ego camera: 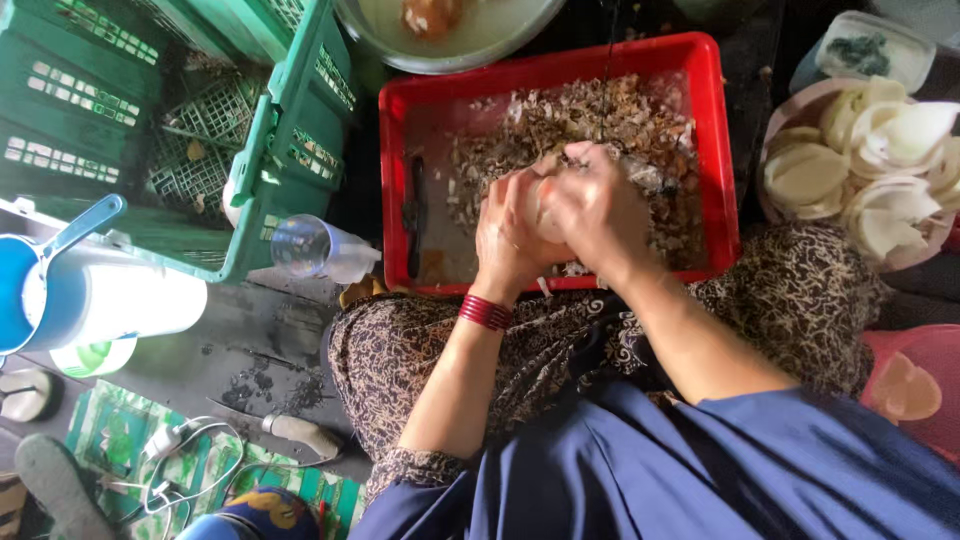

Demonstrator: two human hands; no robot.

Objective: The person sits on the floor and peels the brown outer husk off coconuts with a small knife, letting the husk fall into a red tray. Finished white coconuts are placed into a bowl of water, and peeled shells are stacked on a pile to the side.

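Note:
Both my hands are cupped together over a red plastic tray (560, 66) full of brown peel scraps. My left hand (510, 235), with red bangles on its wrist, grips a pale rounded piece (538, 205) that looks like a coconut. My right hand (600, 205) closes over the same piece from the right; whether it holds a tool is hidden. A dark knife (415, 215) lies inside the tray along its left side.
A bowl (840, 165) of white peeled pieces sits at the right. Green crates (290, 140) stand at the upper left, a blue and white jug (90, 295) at the left, and a clear plastic cup (310, 245) beside the tray. Another knife (290, 430) lies on the floor.

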